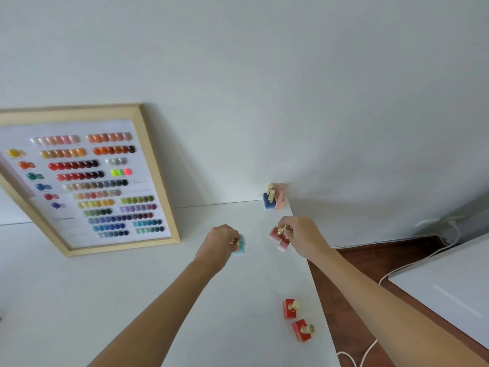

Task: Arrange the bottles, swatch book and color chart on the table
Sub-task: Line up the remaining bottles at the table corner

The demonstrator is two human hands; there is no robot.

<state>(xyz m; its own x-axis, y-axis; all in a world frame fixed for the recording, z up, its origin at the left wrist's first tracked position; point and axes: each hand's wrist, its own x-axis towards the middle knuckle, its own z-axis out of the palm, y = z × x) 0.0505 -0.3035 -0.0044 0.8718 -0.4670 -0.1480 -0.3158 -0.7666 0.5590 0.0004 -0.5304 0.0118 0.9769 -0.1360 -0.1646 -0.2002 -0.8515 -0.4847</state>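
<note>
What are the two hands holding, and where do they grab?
Left hand grips a teal bottle by its gold cap. Right hand grips pink bottles by their gold caps.

Bare table (132, 300) lies open left of two red bottles (296, 319).

Matt white table (132, 287); color chart (87, 178) framed in pale unfinished-looking wood around a white paper-like sheet of glossy swatches; red bottles (289, 309) with shiny gold metallic caps; dark wood floor (352, 263).
</note>
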